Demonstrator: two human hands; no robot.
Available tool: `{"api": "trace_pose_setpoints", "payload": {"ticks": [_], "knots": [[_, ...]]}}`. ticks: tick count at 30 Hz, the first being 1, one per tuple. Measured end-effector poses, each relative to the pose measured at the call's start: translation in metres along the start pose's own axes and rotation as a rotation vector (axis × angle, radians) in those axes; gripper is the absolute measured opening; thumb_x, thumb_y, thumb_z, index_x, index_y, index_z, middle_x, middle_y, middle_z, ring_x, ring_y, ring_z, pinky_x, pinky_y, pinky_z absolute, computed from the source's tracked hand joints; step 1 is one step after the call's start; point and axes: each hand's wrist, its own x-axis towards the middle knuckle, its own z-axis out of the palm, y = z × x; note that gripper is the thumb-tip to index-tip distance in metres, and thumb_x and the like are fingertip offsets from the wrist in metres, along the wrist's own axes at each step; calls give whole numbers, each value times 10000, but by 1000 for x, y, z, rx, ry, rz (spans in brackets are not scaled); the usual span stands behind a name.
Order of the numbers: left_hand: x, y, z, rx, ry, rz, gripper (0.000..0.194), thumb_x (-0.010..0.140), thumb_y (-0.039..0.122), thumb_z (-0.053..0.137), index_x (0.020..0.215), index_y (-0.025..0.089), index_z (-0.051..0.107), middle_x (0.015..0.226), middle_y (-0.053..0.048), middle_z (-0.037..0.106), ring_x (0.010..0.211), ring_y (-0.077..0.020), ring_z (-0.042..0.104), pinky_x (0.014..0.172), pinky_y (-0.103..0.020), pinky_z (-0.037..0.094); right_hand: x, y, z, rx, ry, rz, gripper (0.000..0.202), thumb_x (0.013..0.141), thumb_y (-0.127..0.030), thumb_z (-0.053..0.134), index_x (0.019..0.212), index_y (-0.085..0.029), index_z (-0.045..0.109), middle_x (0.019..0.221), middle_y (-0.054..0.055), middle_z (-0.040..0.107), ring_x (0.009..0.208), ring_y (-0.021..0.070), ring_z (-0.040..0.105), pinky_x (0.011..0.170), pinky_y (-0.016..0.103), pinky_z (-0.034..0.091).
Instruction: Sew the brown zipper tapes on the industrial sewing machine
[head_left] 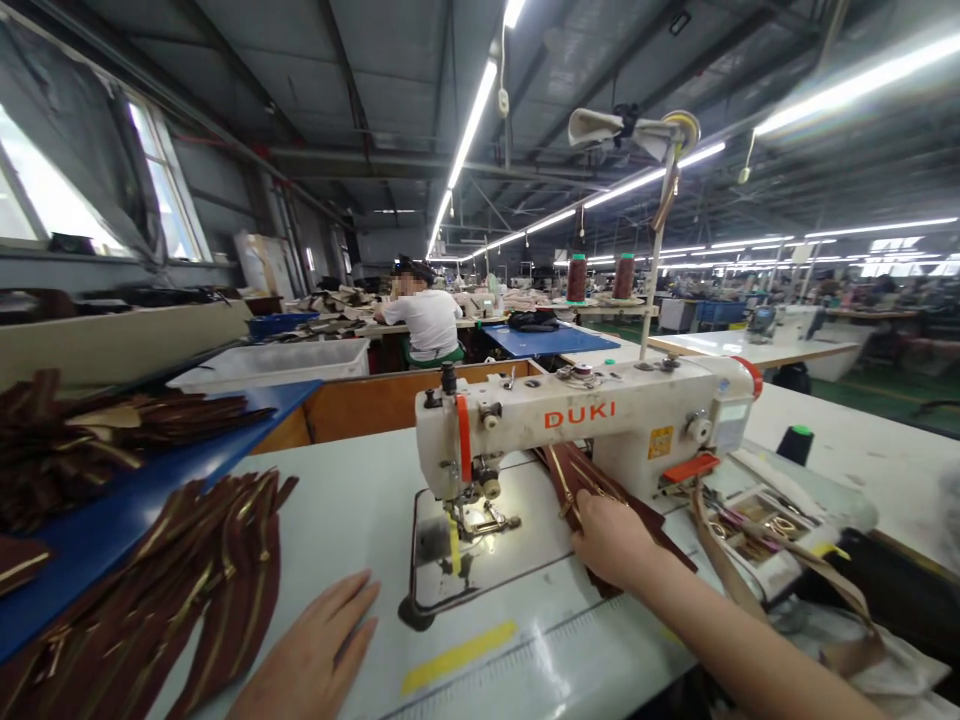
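A white sewing machine (525,420) with orange trim stands on the pale table, its lamp lighting the metal plate (517,565) under the needle. My right hand (611,535) is closed on brown zipper strips (562,470) that lie beneath the machine arm, right of the needle; its fingertips are bent over them. My left hand (311,640) rests on the tabletop at the lower left, fingers stretched and holding nothing. To its left, a pile of brown strips with gold zippers (240,560) hangs over the table's left side.
More brown strips (112,430) lie on a blue surface (255,410) at the left. A tray of small parts (772,530) and a black thread cone (795,445) are at the right. A person in white (427,325) sits ahead, beyond a white bin (277,365).
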Motion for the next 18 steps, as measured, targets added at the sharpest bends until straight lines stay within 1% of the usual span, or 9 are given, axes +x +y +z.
{"api": "trace_pose_setpoints", "payload": {"ticks": [3,6,8,10,12,13,15,17,18], "knots": [[-2,6,-4,-2,3,-10,395,876,383,411,1109,201,673,1173,-60,667,1093,-262,614,976,-415,475,1,5,0,20,13,5,220,748,-52,441,912,-97,580,890,160,694,857,259,662,698,306,432],[-3,10,-4,15,0,-45,383,872,345,415,1104,189,677,1179,-71,665,1087,-261,619,959,-423,485,3,12,-4,53,39,5,218,793,-57,401,910,-106,578,863,144,697,824,248,666,664,297,418],[-3,9,-2,20,13,-59,370,867,338,430,1098,193,680,1172,-72,669,1078,-259,625,946,-418,494,4,17,-9,118,113,11,218,845,-94,382,923,-139,580,885,107,692,826,230,660,647,285,407],[-4,7,-3,14,35,-52,354,867,322,439,1095,199,680,1166,-73,673,1073,-257,628,943,-416,495,3,21,-16,162,233,-2,205,890,-157,388,935,-180,586,940,69,668,827,209,645,627,270,395],[-7,5,-6,-5,51,-43,336,866,306,447,1077,203,689,1157,-81,676,1066,-264,631,939,-428,496,-3,24,-23,127,333,-35,198,908,-186,396,917,-205,593,957,50,634,785,191,628,586,263,379],[-8,7,-8,-27,56,-38,328,863,302,456,1071,210,692,1158,-84,675,1067,-270,629,940,-437,493,-7,24,-26,88,357,-62,202,906,-175,399,881,-209,596,935,45,619,751,184,618,564,264,368],[-11,18,-9,-132,52,-27,315,858,307,483,1090,241,685,1175,-77,667,1091,-276,614,966,-446,471,-18,22,-28,17,369,-146,219,880,-123,414,784,-208,591,857,41,599,694,175,594,540,267,357],[-11,43,-6,-343,-3,-19,318,858,328,513,1136,276,659,1195,-66,656,1125,-268,590,1003,-428,437,-30,15,-24,-23,378,-266,230,817,-51,448,710,-206,579,788,41,591,678,178,575,554,273,372],[-9,60,-2,-498,-62,-29,309,857,353,528,1124,274,664,1189,-73,659,1131,-266,584,1009,-410,431,-36,10,-20,-31,390,-330,237,778,-16,464,698,-207,579,771,42,594,685,185,571,574,277,386]]}}
